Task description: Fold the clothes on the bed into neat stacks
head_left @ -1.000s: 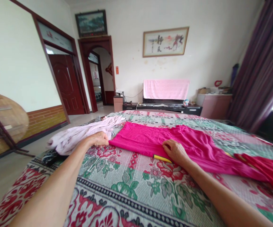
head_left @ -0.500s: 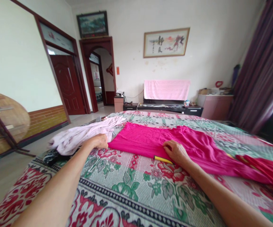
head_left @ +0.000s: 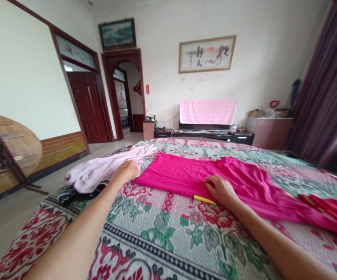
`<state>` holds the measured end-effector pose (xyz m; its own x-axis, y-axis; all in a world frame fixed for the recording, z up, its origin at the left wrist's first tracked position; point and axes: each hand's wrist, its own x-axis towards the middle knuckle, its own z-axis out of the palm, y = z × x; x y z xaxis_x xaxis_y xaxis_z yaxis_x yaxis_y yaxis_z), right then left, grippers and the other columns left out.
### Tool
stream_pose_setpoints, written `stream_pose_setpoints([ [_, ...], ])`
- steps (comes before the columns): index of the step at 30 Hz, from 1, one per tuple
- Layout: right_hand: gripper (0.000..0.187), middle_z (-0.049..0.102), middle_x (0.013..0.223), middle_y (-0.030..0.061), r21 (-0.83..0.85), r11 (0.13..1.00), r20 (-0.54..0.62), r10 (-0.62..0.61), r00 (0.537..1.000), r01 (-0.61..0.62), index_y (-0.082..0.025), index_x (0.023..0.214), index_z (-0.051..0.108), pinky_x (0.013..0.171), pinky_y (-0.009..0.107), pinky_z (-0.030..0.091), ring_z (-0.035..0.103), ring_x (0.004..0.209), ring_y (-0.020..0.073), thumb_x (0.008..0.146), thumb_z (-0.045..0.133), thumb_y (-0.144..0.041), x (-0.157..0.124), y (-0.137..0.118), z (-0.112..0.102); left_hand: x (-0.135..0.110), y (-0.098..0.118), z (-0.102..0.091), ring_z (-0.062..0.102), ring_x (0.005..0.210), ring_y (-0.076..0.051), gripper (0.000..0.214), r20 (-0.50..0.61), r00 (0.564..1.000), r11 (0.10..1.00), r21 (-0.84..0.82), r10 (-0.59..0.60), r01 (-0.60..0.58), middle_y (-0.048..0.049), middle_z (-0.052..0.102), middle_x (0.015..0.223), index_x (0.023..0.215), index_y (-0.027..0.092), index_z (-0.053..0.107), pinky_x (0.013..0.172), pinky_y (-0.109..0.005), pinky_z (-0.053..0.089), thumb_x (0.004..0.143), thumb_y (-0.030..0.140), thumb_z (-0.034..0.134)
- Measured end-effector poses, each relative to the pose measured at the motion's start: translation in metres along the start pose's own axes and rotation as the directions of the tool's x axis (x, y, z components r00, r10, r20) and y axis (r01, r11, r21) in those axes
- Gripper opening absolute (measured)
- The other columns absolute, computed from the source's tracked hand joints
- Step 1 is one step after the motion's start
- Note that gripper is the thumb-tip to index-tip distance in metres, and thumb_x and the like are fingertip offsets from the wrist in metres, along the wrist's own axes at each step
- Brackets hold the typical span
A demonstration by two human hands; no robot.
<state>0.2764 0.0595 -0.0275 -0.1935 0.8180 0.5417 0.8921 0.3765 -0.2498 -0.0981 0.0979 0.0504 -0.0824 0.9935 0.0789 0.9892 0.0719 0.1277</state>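
Note:
A bright pink garment [head_left: 185, 173] lies spread flat on a floral bedspread [head_left: 168, 229]. My left hand [head_left: 126, 171] sits at the garment's left corner with its fingers curled under, next to a pale lilac garment [head_left: 98, 173]; whether it pinches the pink cloth is hidden. My right hand [head_left: 219, 188] rests on the pink garment's near edge, fingers bent and pressing the cloth. A yellow strip [head_left: 205, 199] pokes out from under that hand at the garment's hem.
A dark patterned cloth [head_left: 69, 194] lies under the lilac garment at the bed's left edge. More red-pink fabric [head_left: 331, 210] trails off to the right. A folded round wooden table [head_left: 7, 151] leans at the left wall. A TV stand with a pink towel [head_left: 207, 111] stands beyond the bed.
My left hand has shifted slightly up and right along the pink garment's left corner. The view has drifted a little to the left. The right hand stays on the hem.

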Motion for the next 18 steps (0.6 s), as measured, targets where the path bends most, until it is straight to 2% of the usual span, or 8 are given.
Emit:
stream_pose_setpoints([
  [2, 0.019, 0.067, 0.084, 0.0045, 0.0, 1.0, 0.0, -0.003, 1.0, 0.003, -0.019, 0.085, 0.066, 0.07, 0.024, 0.044, 0.062, 0.077, 0.0165, 0.082, 0.048, -0.023, 0.0, 0.0, 0.0, 0.003, 0.001, 0.006, 0.065, 0.081, -0.023, 0.025, -0.043, 0.999, 0.998, -0.061, 0.01, -0.012, -0.0094, 0.069, 0.071, 0.072, 0.017, 0.071, 0.064, -0.026, 0.042, 0.072, 0.031, 0.051],
  [6, 0.018, 0.067, 0.085, 0.0048, -0.001, 1.0, 0.004, -0.005, 1.0, 0.005, -0.019, 0.085, 0.066, 0.071, 0.024, 0.044, 0.062, 0.077, 0.0169, 0.082, 0.048, -0.022, 0.0, -0.001, -0.001, 0.004, 0.002, 0.018, 0.063, 0.07, -0.02, 0.029, 0.002, 0.999, 0.993, -0.113, 0.037, -0.036, -0.0042, 0.066, 0.062, 0.064, 0.02, 0.071, 0.057, -0.025, 0.039, 0.072, 0.04, 0.052],
  [11, 0.019, 0.067, 0.085, 0.0046, -0.002, 1.0, -0.004, -0.006, 1.0, 0.006, -0.019, 0.085, 0.066, 0.071, 0.024, 0.044, 0.062, 0.076, 0.0165, 0.082, 0.048, -0.022, 0.0, -0.002, -0.001, 0.002, -0.002, 0.022, 0.061, 0.069, -0.017, 0.02, 0.003, 0.998, 0.978, -0.203, 0.058, -0.056, -0.0004, 0.065, 0.063, 0.071, 0.021, 0.072, 0.055, -0.023, 0.037, 0.067, 0.035, 0.058],
  [18, 0.019, 0.067, 0.086, 0.0046, 0.0, 1.0, -0.005, -0.005, 1.0, 0.005, -0.019, 0.086, 0.066, 0.073, 0.024, 0.044, 0.062, 0.078, 0.0165, 0.082, 0.047, -0.023, 0.0, 0.0, 0.0, 0.006, -0.003, 0.023, 0.054, 0.058, -0.014, 0.014, 0.015, 0.998, 0.973, -0.224, 0.067, -0.062, 0.0019, 0.051, 0.048, 0.056, 0.019, 0.064, 0.05, -0.023, 0.031, 0.063, 0.029, 0.057],
])
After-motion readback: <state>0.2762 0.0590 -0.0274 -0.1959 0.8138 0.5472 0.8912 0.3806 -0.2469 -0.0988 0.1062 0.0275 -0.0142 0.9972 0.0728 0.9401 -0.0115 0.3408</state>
